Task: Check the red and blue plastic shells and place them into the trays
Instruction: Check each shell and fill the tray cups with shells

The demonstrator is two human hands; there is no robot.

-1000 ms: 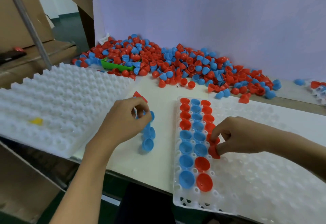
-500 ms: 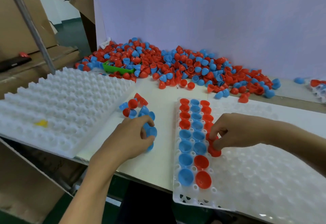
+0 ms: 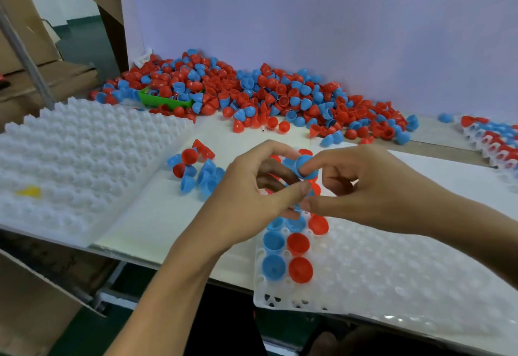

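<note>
Over the near white moulded tray (image 3: 392, 266), both hands meet in mid-air, and we are in the checking step: the left hand (image 3: 252, 195) and the right hand (image 3: 372, 187) have come together above the filled rows. Between them sits a small blue plastic half-shell (image 3: 304, 162), pinched from the left by thumb and forefinger and touched on its right side by the right forefinger; there seem to be more blue shells stacked under it inside the left hand's curl, though the fingers hide how many. The right hand's thumb and finger are drawn in narrow, and I cannot tell whether they pinch the stack or only steady it. Below the hands, blue and red cups already sit open-side up in the tray's left columns, with the pockets to the right of them unfilled. Left of the hands, a little cluster of loose red and blue shells (image 3: 193, 167) lies on the pale tabletop (image 3: 157, 215), and the big heap of red and blue shells (image 3: 252, 94) runs along the back wall around a green plastic bin (image 3: 162, 100). A second white dimpled tray (image 3: 78, 159) lies at far left. My read of the next move: peel one shell off the stack, look it over, then seat it rim-up in the next free pocket, keeping the colour columns straight and the seated cups undisturbed.
</note>
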